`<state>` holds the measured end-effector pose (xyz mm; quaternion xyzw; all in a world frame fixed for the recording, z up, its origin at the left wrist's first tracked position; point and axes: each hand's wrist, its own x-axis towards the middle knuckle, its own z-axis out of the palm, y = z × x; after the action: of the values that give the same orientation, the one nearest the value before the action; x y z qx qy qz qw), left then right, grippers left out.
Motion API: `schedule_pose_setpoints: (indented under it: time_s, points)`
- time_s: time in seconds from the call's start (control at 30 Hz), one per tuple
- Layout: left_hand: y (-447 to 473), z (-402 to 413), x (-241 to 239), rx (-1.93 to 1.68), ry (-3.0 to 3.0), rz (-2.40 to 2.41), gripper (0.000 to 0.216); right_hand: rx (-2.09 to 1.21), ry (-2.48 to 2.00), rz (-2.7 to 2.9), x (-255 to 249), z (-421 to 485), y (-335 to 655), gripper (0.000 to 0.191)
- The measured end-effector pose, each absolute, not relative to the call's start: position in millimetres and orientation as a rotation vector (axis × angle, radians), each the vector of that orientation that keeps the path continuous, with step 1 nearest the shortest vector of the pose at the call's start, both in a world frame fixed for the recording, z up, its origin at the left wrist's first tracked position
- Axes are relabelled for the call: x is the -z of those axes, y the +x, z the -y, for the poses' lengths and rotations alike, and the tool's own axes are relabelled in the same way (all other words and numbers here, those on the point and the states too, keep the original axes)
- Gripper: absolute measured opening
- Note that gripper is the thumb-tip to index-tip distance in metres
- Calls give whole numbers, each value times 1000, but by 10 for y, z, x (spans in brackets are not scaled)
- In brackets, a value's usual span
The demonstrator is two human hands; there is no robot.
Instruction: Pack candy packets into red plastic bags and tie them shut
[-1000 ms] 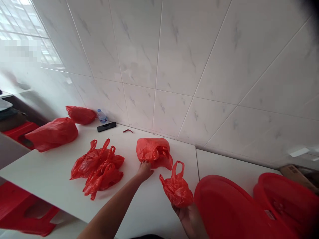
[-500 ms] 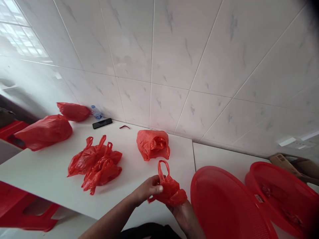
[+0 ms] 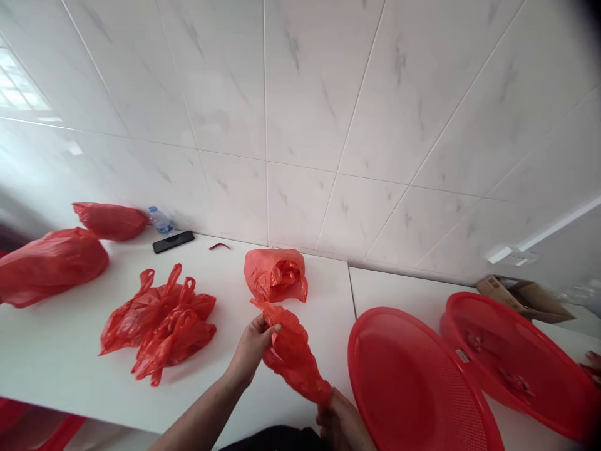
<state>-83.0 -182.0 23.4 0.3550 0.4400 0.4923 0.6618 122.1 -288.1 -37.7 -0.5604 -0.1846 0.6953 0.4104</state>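
Note:
Between my two hands a red plastic bag (image 3: 295,354) is stretched out over the front of the white table (image 3: 244,401). My left hand (image 3: 257,344) pinches its upper left end, thumb on top. At the lower right end, my right hand (image 3: 340,416) is closed around the bag; part of its fingers is hidden. Just beyond lies a bulging red bag (image 3: 256,269), its opening facing me and crumpled red plastic inside. To the left sits a pile of red plastic bags (image 3: 162,322) with handles sticking up.
A red basket (image 3: 404,382) stands close on my right, with another red basket (image 3: 507,363) behind it holding small items. Further right are a cardboard box (image 3: 526,297) and another person's hand (image 3: 594,360). A phone (image 3: 173,242), water bottle (image 3: 160,220) and full red bags (image 3: 56,260) lie left.
The bag has gone from bunched up with its handle loop raised to pulled out lengthwise. My left hand moved left and up, my right hand slightly down. The view has shifted right.

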Motion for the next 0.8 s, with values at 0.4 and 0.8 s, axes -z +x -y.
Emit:
schedule_pose_setpoints:
  time_s: [0.4,0.8]
  points:
    - [-651,1969,-273,-1113,809,-956,21,-847,-1627,1191,-95,2697,1022,44]
    - [-588,1999,-187,-1059,879,-1074,16,-805,-1503,1593,-89,2612,714,13]
